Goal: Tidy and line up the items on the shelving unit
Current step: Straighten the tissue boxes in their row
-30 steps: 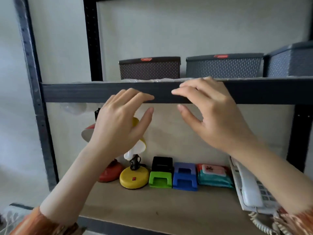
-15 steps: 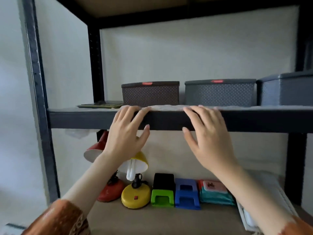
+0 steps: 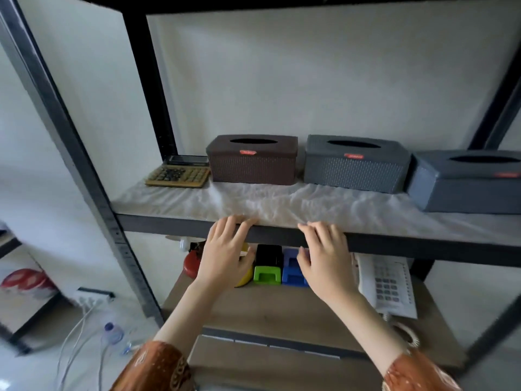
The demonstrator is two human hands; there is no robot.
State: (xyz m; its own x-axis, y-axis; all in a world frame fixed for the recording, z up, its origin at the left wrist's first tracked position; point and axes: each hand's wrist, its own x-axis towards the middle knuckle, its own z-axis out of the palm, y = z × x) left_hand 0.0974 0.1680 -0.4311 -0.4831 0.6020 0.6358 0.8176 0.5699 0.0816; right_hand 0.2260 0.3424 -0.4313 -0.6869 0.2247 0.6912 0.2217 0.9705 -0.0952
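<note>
On the upper shelf (image 3: 423,246), over a wrinkled white liner (image 3: 282,204), stand a brown tissue box (image 3: 252,160), a grey tissue box (image 3: 355,165) and a darker grey tissue box (image 3: 468,182) turned at an angle. A tan calculator (image 3: 179,173) lies left of the brown box. My left hand (image 3: 225,252) and my right hand (image 3: 327,255) rest with straight fingers on the shelf's front edge, fingertips touching the liner. Neither hand holds anything.
The lower shelf (image 3: 282,314) carries a red lamp base (image 3: 191,263), black-and-green (image 3: 267,266) and blue (image 3: 293,272) holders and a white telephone (image 3: 386,286). Dark metal uprights (image 3: 70,153) frame the unit. Cables, a power strip (image 3: 90,296) and a bottle (image 3: 112,333) lie on the floor at left.
The view rose, so the top of the upper shelf and the calculator now show. Both hands moved onto the shelf's front edge and stay there.
</note>
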